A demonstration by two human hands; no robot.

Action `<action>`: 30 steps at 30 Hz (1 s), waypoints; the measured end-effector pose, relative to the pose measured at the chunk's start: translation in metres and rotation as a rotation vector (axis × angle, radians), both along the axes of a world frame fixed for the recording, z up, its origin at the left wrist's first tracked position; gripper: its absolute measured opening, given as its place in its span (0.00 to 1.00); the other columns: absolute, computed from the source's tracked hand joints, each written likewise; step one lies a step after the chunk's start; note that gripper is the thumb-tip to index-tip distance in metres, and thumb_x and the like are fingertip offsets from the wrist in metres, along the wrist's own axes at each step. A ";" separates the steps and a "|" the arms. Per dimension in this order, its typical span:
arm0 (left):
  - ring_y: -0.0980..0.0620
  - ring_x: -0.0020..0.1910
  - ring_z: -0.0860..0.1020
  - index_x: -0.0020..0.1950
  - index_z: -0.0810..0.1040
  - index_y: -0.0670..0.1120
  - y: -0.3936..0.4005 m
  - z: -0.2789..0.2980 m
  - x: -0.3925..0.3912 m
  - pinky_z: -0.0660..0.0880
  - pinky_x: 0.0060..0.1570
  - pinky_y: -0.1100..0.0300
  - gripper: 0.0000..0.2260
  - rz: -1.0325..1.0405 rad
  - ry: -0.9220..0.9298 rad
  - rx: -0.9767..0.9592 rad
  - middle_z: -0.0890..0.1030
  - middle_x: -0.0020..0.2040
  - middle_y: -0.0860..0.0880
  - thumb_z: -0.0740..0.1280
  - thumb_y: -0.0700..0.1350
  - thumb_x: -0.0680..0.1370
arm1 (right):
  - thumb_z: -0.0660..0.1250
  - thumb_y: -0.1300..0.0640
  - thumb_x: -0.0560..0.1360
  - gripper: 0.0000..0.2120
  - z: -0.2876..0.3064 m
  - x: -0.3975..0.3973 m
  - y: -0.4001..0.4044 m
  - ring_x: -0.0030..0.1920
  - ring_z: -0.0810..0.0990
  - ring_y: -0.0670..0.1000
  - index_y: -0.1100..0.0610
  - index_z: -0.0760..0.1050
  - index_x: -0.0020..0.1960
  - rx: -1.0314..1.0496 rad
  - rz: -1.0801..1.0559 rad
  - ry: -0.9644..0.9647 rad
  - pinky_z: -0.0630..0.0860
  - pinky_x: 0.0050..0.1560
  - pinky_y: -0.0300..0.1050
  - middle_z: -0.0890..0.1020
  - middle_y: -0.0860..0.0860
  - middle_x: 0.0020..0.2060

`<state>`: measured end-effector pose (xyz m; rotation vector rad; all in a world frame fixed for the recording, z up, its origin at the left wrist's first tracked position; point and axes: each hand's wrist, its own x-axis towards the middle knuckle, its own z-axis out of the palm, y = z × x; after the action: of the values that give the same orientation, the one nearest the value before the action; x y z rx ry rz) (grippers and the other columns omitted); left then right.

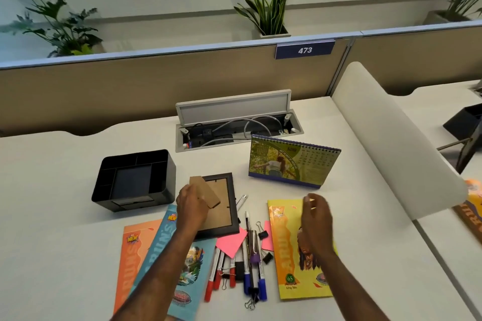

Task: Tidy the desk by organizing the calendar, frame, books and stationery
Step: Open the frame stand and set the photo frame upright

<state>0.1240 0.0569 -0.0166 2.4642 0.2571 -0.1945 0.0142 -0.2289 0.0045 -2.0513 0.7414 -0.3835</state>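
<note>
Brown cardboard backing is turned upward on the dark photo frame (219,203), which lies face down near the middle of the white worktop (52,216). Its fold-out stand (204,191) is held by the left hand (191,207), fingers curled round it in a narrow grip. The right hand (317,214) is raised above the yellow book (289,250), fingers loosely bent, nothing held. The desk calendar (292,161) stands upright behind the frame, to the right. An orange book (133,255) and a blue book (182,273) lie overlapped at the front left, partly under the left arm. Markers and binder clips (240,273) are scattered between the books, with a pink note (230,241) among them. A black organiser (134,180) sits left of the frame.
</note>
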 end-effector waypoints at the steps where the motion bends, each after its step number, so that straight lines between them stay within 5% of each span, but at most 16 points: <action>1: 0.40 0.72 0.64 0.71 0.69 0.41 0.006 -0.003 -0.003 0.65 0.70 0.46 0.19 0.016 0.011 0.012 0.66 0.74 0.41 0.62 0.39 0.80 | 0.61 0.54 0.81 0.11 -0.002 0.000 0.019 0.51 0.79 0.53 0.56 0.74 0.61 0.009 0.107 0.019 0.73 0.49 0.45 0.79 0.50 0.48; 8: 0.39 0.68 0.68 0.69 0.70 0.41 0.008 -0.002 -0.009 0.66 0.65 0.48 0.16 0.069 0.057 0.005 0.71 0.68 0.40 0.59 0.40 0.81 | 0.62 0.47 0.79 0.20 -0.020 0.023 0.106 0.56 0.77 0.54 0.50 0.72 0.69 -0.156 0.548 0.226 0.73 0.55 0.48 0.81 0.51 0.55; 19: 0.41 0.72 0.62 0.69 0.72 0.41 0.003 -0.011 -0.016 0.63 0.71 0.49 0.18 0.136 0.044 -0.016 0.66 0.73 0.42 0.60 0.36 0.79 | 0.65 0.48 0.78 0.28 -0.023 0.036 0.132 0.58 0.76 0.57 0.48 0.63 0.75 -0.302 0.643 0.349 0.75 0.56 0.51 0.81 0.54 0.58; 26: 0.44 0.78 0.55 0.67 0.75 0.47 -0.003 -0.004 -0.012 0.58 0.74 0.46 0.17 0.225 0.145 -0.029 0.62 0.78 0.46 0.61 0.38 0.79 | 0.64 0.50 0.78 0.22 -0.025 0.035 0.135 0.57 0.73 0.55 0.46 0.68 0.72 -0.317 0.655 0.312 0.71 0.56 0.49 0.80 0.53 0.57; 30: 0.45 0.74 0.62 0.65 0.77 0.49 -0.006 0.002 -0.007 0.64 0.71 0.46 0.17 0.265 0.174 -0.119 0.69 0.72 0.47 0.61 0.39 0.78 | 0.65 0.51 0.78 0.21 -0.025 0.031 0.137 0.56 0.74 0.56 0.48 0.70 0.70 -0.332 0.651 0.280 0.71 0.55 0.50 0.80 0.54 0.56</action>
<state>0.1168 0.0511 -0.0144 2.2702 0.6247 -0.3012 0.0456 -0.0923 -0.0210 -2.5495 0.1332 0.1691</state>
